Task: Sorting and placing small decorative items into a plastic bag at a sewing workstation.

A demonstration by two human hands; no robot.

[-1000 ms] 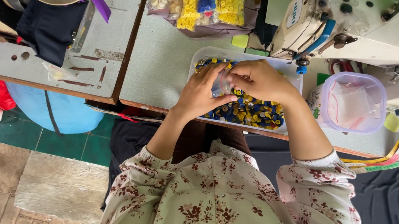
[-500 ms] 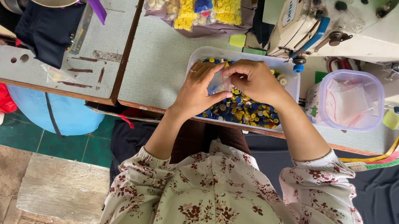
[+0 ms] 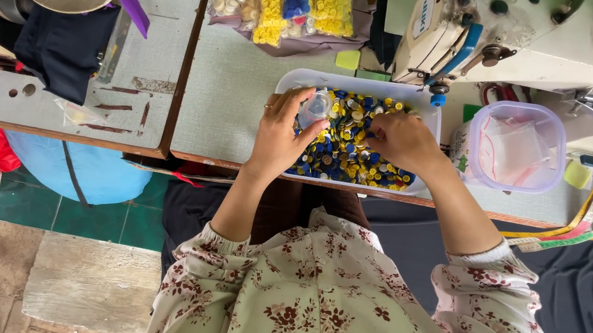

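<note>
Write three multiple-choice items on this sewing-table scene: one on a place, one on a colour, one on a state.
1. Where does the white tray of buttons stand?
A. on the floor
B. on the table, before the sewing machine
C. on the person's lap

2. Which colours are most of the buttons?
A. yellow and blue
B. red and green
C. black and pink

3. What does the left hand hold?
A. scissors
B. nothing
C. a small clear bag

Answers: B, the tray sits on the tabletop below the machine; A, the heap shows mostly yellow and blue; C, the fingers pinch a clear bag while the right hand rests in the buttons.

Left hand point(image 3: 281, 133) pinches; right hand point(image 3: 400, 137) curls, fingertips down.
</note>
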